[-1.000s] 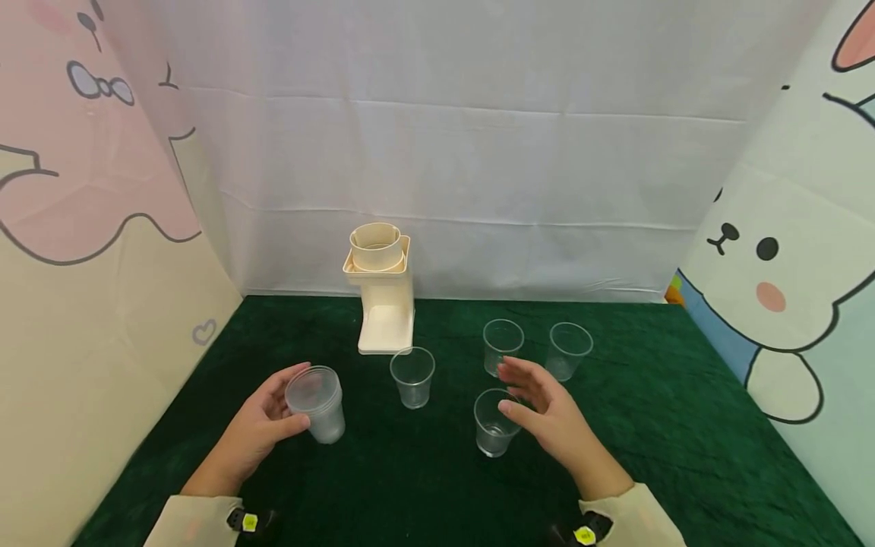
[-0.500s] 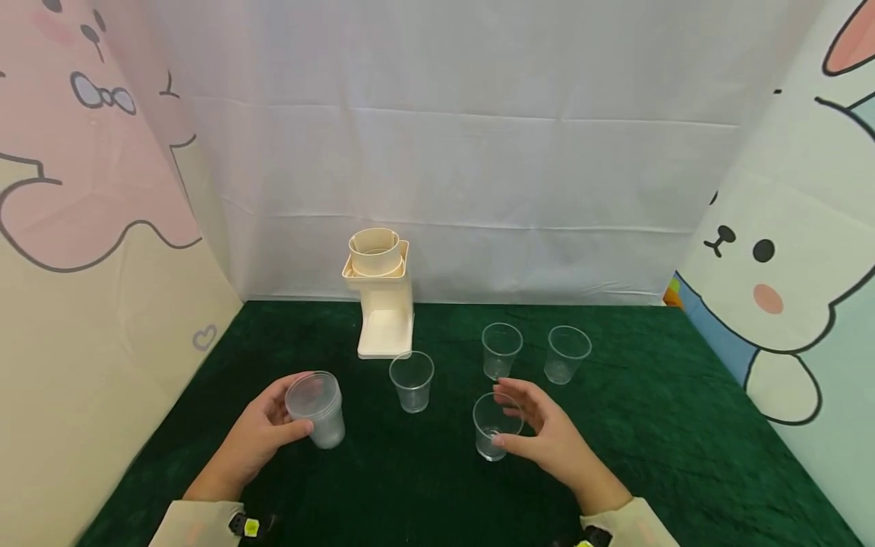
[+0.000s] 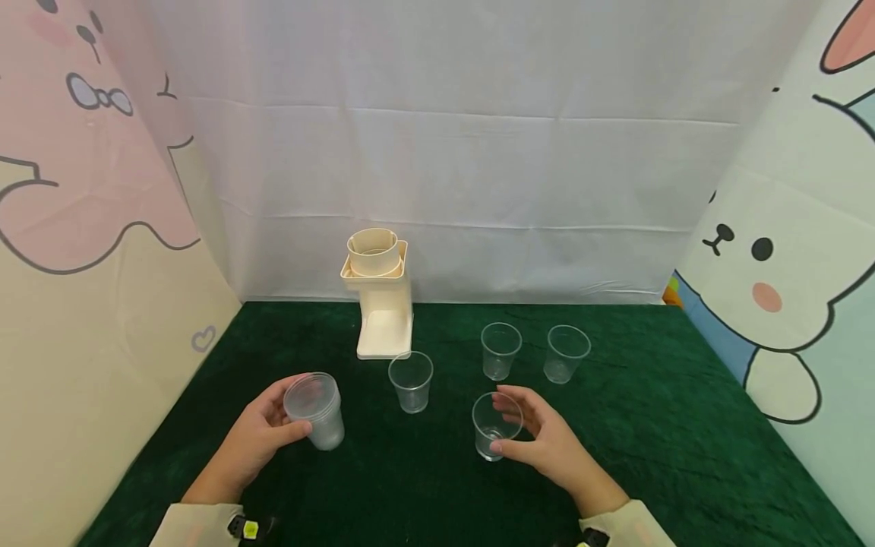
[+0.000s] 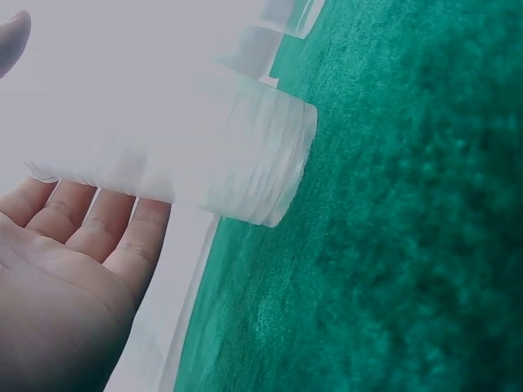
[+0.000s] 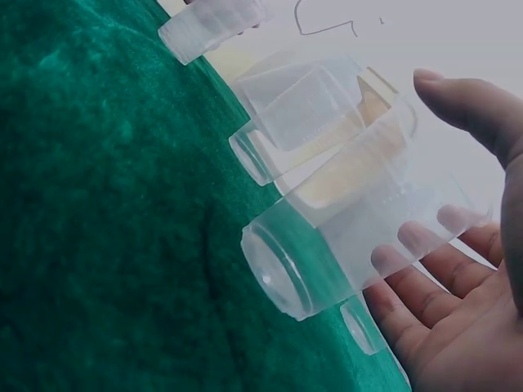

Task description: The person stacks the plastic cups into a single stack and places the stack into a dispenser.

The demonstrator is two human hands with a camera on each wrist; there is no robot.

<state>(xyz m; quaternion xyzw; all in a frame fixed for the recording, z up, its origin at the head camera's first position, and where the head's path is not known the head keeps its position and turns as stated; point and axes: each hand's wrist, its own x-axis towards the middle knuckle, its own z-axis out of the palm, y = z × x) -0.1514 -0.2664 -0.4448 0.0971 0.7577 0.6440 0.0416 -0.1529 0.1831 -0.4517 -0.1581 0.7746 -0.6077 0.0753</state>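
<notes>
My left hand (image 3: 263,437) holds a stack of nested clear plastic cups (image 3: 321,414), thumb in front and fingers behind. The left wrist view shows the stack (image 4: 253,155) with several ridges near its base and the fingers (image 4: 106,216) along its side. To the right, my right hand (image 3: 543,441) curls round a single clear plastic cup (image 3: 484,425), its thumb overlapping the lower front. Through the clear wall of that cup (image 5: 327,237), the fingertips (image 5: 413,237) show in the right wrist view. The cup is upright, close over the green cloth.
One clear cup (image 3: 412,387) stands between the hands. Two more, a back cup (image 3: 501,353) and a far right cup (image 3: 566,361), stand behind the right hand. A cream stand (image 3: 386,319) with a round holder is at the back, before a white curtain (image 3: 478,167).
My right hand has moved slightly left and down, its fingers coming round the single cup. The left hand still holds the stack in nearly the same spot.
</notes>
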